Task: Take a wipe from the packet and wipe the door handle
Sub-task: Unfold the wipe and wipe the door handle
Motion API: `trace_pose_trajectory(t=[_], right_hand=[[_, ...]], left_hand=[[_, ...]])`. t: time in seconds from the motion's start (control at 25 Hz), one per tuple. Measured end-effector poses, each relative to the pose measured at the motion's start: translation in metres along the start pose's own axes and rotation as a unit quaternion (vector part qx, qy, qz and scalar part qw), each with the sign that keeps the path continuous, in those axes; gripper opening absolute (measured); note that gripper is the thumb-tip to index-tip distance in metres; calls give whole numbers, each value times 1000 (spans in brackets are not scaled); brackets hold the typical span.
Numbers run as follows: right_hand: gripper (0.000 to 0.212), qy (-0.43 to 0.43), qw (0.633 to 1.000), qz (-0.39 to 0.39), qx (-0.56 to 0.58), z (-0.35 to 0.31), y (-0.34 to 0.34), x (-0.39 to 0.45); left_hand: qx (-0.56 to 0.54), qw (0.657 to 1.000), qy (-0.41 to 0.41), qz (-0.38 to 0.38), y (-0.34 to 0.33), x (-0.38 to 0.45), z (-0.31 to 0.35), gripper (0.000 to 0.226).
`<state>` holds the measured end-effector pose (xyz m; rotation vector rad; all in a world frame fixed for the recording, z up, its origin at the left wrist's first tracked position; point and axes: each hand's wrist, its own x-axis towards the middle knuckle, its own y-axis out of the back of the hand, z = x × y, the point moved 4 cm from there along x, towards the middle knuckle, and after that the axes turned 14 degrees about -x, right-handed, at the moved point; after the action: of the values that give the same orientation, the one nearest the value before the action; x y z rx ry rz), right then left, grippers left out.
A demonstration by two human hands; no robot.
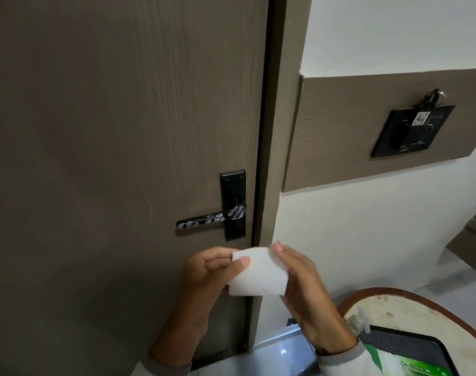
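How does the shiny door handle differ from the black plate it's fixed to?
The door handle is a shiny, mirror-like lever lying sideways, pointing left away from the door edge; the plate is plain black and stands upright. The handle is slim and rounded; the plate is flat, wider and rectangular. The handle juts out; the plate lies flush. Both sit on the brown door, untouched.

Head camera looks forward and down, close to the door (109,131).

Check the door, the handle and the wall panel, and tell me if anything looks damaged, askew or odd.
Nothing stands out. The door handle sits level on its black plate, apart from the hands. Both hands, left and right, hold the white wipe below it. The card holder on the wall panel only looks tilted because of the wide-angle view.
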<state>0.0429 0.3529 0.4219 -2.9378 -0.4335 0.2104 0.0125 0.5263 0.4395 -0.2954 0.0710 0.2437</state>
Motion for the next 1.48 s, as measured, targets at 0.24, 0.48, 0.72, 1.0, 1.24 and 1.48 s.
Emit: trace_pose_trajectory(t=[0.24,0.48,0.72,1.0,1.24,1.48], right_hand=[[30,36,973,227,6,21,-17,23],[30,333,798,403,-301,-9,-86,78],[41,490,649,258,-522,57,-165,100],[55,443,567,414,-558,71,-126,128],[70,404,571,470,-537,71,-124,137],[93,415,572,447,-549,76,-141,138]], left_hand=[[187,949,-228,109,42,15,46,20],[546,544,-626,118,45,89,141,35],[621,400,-651,177,69,134,124,57],[654,368,-639,171,76,138,111,66],[641,366,-650,182,77,137,111,63],[629,367,-660,185,77,137,110,62]])
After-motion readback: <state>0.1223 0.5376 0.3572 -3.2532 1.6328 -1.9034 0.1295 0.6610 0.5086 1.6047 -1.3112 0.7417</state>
